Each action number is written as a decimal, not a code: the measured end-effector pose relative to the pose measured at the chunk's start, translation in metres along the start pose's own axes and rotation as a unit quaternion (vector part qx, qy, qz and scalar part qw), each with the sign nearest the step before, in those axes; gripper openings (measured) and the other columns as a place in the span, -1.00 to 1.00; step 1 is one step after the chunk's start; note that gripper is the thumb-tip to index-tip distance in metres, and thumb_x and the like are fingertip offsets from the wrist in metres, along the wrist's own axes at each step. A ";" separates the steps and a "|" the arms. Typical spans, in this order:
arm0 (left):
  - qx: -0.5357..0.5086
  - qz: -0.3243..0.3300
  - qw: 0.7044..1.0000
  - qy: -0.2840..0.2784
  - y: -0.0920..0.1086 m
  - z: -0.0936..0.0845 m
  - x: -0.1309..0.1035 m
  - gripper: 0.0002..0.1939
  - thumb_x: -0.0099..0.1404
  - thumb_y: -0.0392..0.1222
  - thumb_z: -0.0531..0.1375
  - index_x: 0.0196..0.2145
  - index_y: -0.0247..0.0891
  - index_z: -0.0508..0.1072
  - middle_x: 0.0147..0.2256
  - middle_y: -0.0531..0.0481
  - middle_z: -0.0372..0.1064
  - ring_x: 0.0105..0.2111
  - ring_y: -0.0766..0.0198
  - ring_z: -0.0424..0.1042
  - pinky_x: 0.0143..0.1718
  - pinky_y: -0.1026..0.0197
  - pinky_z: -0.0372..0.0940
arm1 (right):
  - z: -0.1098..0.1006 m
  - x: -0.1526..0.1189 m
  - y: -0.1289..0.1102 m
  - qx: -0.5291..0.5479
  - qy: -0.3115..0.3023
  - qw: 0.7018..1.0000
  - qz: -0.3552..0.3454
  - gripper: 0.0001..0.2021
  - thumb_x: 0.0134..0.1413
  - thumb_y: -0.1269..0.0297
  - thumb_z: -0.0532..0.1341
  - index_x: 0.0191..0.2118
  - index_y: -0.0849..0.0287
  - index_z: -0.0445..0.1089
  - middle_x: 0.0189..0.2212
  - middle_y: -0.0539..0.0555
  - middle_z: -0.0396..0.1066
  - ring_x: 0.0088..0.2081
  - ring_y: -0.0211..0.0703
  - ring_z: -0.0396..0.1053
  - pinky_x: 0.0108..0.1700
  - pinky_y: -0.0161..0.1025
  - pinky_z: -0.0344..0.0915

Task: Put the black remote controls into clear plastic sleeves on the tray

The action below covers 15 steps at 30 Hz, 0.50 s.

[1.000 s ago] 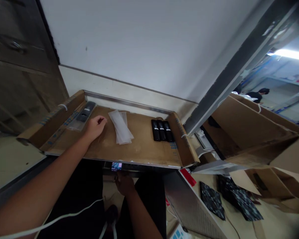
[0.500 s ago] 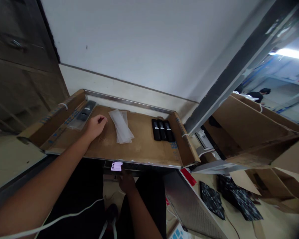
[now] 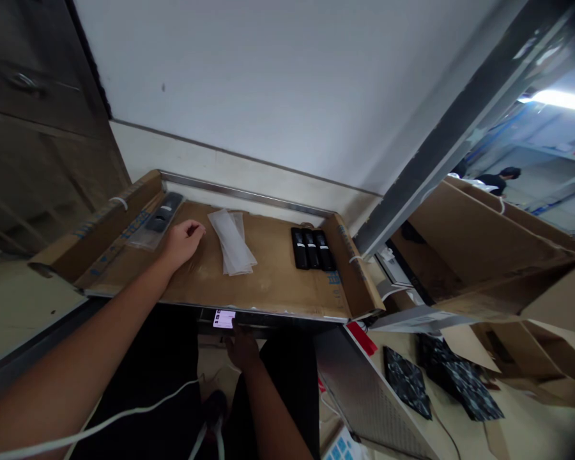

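No wording is reading clearly right now: blue print is running along the cardboard tray [image 3: 268,291] at the left and near its right end, blurring too much to make out. Small white labels are showing on the three black devices [image 3: 312,257] right of centre and on the bagged dark device [image 3: 161,219] at centre left, all too tiny to read. Down at lower centre, the lit screen [image 3: 224,319] is displaying rows too small to decipher.
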<state>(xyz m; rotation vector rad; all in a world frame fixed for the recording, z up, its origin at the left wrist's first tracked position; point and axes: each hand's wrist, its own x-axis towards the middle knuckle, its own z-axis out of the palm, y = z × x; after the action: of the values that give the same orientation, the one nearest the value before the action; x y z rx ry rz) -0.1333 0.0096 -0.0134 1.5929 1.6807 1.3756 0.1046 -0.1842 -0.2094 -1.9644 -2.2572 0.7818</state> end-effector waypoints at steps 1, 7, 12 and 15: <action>0.000 0.002 1.000 0.000 0.000 0.000 0.000 -0.78 0.24 -0.02 0.15 -0.38 -0.19 0.49 -0.39 -0.03 0.50 -0.37 0.18 0.44 -0.29 0.19 0.29 | -0.001 0.000 -0.001 0.000 -0.004 1.000 -0.006 -0.38 0.33 0.18 0.15 0.42 0.23 0.10 0.25 0.34 0.33 0.26 0.15 0.31 0.23 0.04 0.28; -0.004 0.004 1.000 -0.001 -0.003 0.000 0.001 -0.76 0.23 0.00 0.15 -0.36 -0.20 0.50 -0.37 -0.05 0.51 -0.36 0.17 0.45 -0.28 0.18 0.30 | -0.003 -0.002 -0.004 0.010 0.011 0.999 -0.044 -0.43 0.33 0.21 0.12 0.40 0.16 0.16 0.23 0.23 0.38 0.20 0.09 0.37 0.26 0.01 0.26; 0.001 0.003 1.000 -0.003 -0.003 0.001 0.001 -0.77 0.24 0.00 0.15 -0.35 -0.19 0.50 -0.37 -0.05 0.51 -0.36 0.17 0.45 -0.30 0.18 0.30 | -0.005 -0.004 -0.004 0.018 0.002 0.999 -0.030 -0.47 0.33 0.18 0.12 0.36 0.15 0.22 0.21 0.21 0.40 0.20 0.05 0.38 0.24 -0.03 0.29; -0.002 0.002 1.000 -0.001 -0.003 0.001 0.001 -0.76 0.24 0.00 0.14 -0.36 -0.19 0.50 -0.37 -0.05 0.51 -0.36 0.18 0.45 -0.28 0.18 0.30 | -0.005 -0.003 -0.003 0.022 0.003 0.999 -0.023 -0.44 0.31 0.20 0.15 0.37 0.16 0.21 0.22 0.23 0.39 0.19 0.05 0.39 0.22 -0.06 0.31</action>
<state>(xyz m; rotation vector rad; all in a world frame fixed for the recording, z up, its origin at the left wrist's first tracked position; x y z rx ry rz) -0.1344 0.0114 -0.0165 1.5962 1.6742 1.3777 0.1040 -0.1858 -0.2029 -1.8868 -2.2523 0.8122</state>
